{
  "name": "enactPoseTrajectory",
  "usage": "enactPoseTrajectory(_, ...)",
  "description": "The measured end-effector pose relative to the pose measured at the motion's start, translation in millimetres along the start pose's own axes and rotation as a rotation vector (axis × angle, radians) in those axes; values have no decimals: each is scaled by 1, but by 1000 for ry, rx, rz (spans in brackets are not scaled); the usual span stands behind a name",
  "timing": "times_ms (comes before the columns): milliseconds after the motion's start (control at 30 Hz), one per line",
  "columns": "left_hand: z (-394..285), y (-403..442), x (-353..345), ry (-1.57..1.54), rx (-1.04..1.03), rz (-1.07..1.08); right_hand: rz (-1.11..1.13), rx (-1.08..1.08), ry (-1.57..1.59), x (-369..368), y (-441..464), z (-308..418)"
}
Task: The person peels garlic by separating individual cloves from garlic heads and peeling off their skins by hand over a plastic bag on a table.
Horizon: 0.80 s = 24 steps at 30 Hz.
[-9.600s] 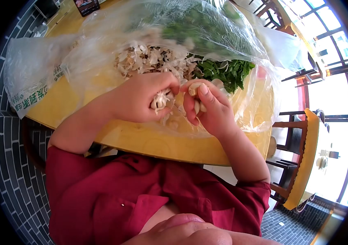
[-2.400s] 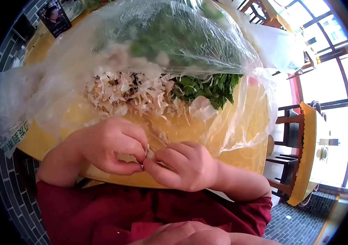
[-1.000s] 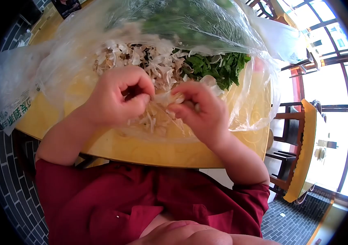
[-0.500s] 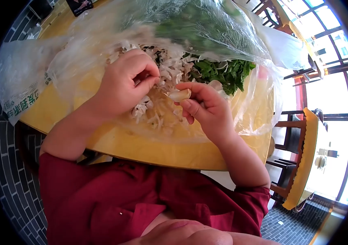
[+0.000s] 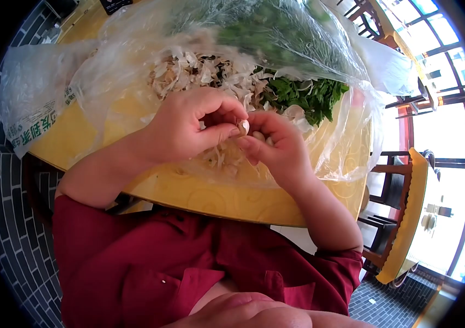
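A garlic clove (image 5: 243,127) is pinched between my two hands above the front part of the yellow table. My left hand (image 5: 194,123) has its thumb and fingertips closed on the clove's left side. My right hand (image 5: 279,142) grips the same clove from the right, with more pale cloves (image 5: 262,136) tucked in its curled fingers. Behind the hands lies a heap of papery garlic skins (image 5: 188,74), touching a pile of green leaves (image 5: 309,98) on its right. Loose skins (image 5: 224,158) lie on clear plastic just below my hands.
Clear plastic (image 5: 150,27) covers more greens at the back of the yellow table (image 5: 205,199). A printed bag (image 5: 36,120) lies at the left edge, a phone (image 5: 115,4) at the back left. Chairs (image 5: 391,188) and another table (image 5: 407,218) stand to the right.
My left hand has moved right from over the skins to meet my right hand, and its fingertips now touch the clove. The loose white skins beneath my left hand are now mostly hidden.
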State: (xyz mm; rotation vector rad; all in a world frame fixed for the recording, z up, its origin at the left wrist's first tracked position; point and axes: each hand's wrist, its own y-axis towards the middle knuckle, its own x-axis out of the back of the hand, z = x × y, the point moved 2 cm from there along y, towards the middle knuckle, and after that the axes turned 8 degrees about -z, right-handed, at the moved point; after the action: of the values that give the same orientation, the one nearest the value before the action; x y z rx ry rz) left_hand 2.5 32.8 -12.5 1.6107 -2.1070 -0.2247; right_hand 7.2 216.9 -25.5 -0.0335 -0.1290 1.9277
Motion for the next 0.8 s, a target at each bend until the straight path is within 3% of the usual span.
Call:
enactPoseTrajectory(133,-1,0,0,-177,218,16,-58,-20,-3,-2,0,-4)
enactPoseTrajectory(200,0,0,3,-227,321,54,-115,88,-165,0,-1,-8)
enactPoseTrajectory(400,1,1,7,-89,160,92,-180,302,-394,-4,-5,1)
enactPoseTrajectory(533,3,0,6,-136,195,98,-218,455,-475,-7,-7,4)
enactPoseTrajectory(800,8,-1,5,-129,179,103,-219,542,-544,-11,-8,7)
